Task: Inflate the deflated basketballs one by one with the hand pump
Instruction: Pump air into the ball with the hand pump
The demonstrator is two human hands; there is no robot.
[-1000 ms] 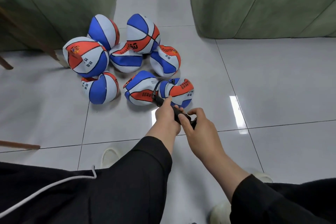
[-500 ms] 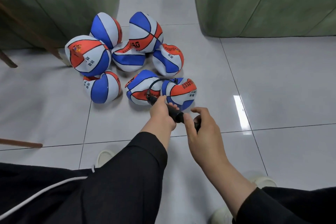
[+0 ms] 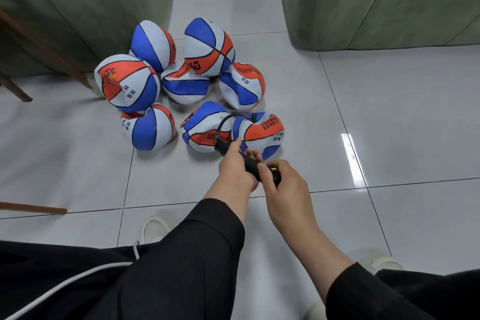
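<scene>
Gripping the black hand pump [image 3: 249, 162] with both hands over the tiled floor [image 3: 389, 112]. Left hand [image 3: 235, 167] wraps the barrel, thumb along the top, fingertips showing past the far side. Right hand [image 3: 284, 183] closes round the handle end, index finger hooked over it, thumb on the near side. Both forearms reach forward from black sleeves, left sleeve down near the wrist, right one pushed back toward the elbow.

Pump long axis runs diagonal: handle end toward the person and right, nozzle end away and left. Thin black hose [image 3: 228, 122] loops up from the nozzle end and curves right into the top of the nearest basketball [image 3: 262, 132], which lies just beyond the left hand, dented and soft.

Basketballs counted: eight, all blue, white and orange, all looking creased or sagging. Relative to the hosed ball: one [image 3: 204, 128] touching it on the left, one [image 3: 148, 128] farther left, one [image 3: 242, 86] just behind it, one [image 3: 185, 84] behind and left, one [image 3: 127, 84] far left, two at the back [image 3: 153, 45] [image 3: 207, 47].

Two green sofas, one [image 3: 78, 8] behind the pile to the left, one [image 3: 376, 0] to the right. Two pale slippers, left [image 3: 155, 226] and right [image 3: 381, 264], near the person's legs. Pumps: one. Hoses: one.
</scene>
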